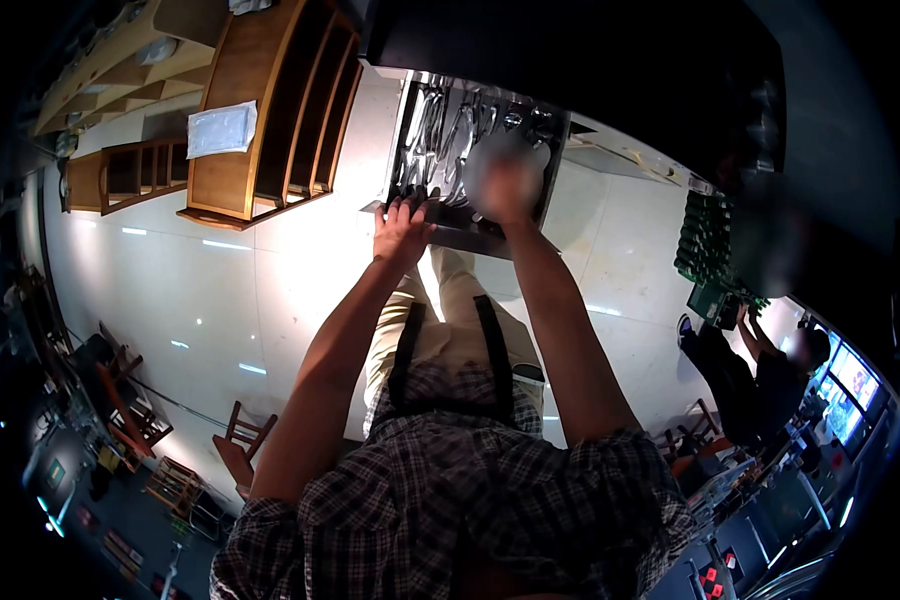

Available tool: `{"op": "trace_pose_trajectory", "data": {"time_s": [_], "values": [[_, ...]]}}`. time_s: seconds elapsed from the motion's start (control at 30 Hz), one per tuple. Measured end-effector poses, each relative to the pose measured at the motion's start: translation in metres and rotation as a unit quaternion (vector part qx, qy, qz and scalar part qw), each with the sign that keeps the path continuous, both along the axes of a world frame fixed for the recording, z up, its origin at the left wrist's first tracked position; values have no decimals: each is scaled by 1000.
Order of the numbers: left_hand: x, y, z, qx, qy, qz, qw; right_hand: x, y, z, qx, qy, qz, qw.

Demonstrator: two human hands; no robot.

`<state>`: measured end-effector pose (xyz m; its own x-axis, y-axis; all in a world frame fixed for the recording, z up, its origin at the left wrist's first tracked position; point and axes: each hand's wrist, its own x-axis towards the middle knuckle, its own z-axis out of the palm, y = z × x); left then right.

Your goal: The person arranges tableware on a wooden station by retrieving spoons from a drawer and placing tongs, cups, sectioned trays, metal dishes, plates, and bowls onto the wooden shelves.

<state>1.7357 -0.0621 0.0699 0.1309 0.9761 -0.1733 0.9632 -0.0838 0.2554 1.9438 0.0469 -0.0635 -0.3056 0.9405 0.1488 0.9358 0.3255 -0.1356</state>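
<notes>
The left hand (402,232) rests on the drawer's (470,238) front edge, fingers (406,210) slightly spread. The right hand (505,185) is blurred over the drawer's other side; whether it is open or gripping, I cannot tell. The cutlery (428,135) lies in the drawer, just beyond the left hand.

Drawer (470,239) open, dark front edge, out over pale floor (305,235). Shiny metal utensils (427,130) lie mostly lengthwise at left, more mid-drawer. Part of right side blurred, contents unclear.
</notes>
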Motion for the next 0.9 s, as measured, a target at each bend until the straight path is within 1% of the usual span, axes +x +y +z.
{"op": "trace_pose_trajectory", "data": {"time_s": [0.1,0.13,0.17,0.23,0.37,0.4,0.43,0.5,0.57,0.6,0.67,0.7,0.77,0.8,0.9], "values": [[0,1,-1,8,-1,-4,1000,-8,-7,-31,93,64,-3,994],[0,1,-1,12,-2,-7,1000,-15,-6,14,68,66,0,995],[0,0,0,15,-2,-9,1000,-20,-7,21,67,67,0,996],[0,-1,-1,12,-1,-8,1000,-25,-8,22,70,108,-20,991],[0,0,0,9,1,-3,1000,-28,2,26,61,84,-11,995],[0,0,0,9,1,-3,1000,-36,9,27,-74,15,-138,988],[1,0,1,1,2,-5,1000,-42,18,30,-206,-52,-258,942],[-1,1,1,-4,8,-3,1000,-35,34,2,-122,12,-315,941],[-1,1,0,10,-9,-2,1000,-32,49,1,-155,-65,-344,924],[-1,0,-1,9,-8,-3,1000,-32,51,0,-155,-64,-342,925],[-1,1,-1,11,-10,-4,1000,-28,57,-1,-207,-110,-354,905],[-1,0,-1,13,-13,-7,1000,-29,58,-2,-206,-111,-353,906],[0,1,-1,20,-20,-2,1000,-34,61,-1,-199,-156,-384,888],[0,1,-1,19,-21,-2,1000,-34,64,1,-230,-162,-391,876],[-1,0,-2,18,-20,-2,1000,-31,65,-16,-227,-131,-412,873]]}}
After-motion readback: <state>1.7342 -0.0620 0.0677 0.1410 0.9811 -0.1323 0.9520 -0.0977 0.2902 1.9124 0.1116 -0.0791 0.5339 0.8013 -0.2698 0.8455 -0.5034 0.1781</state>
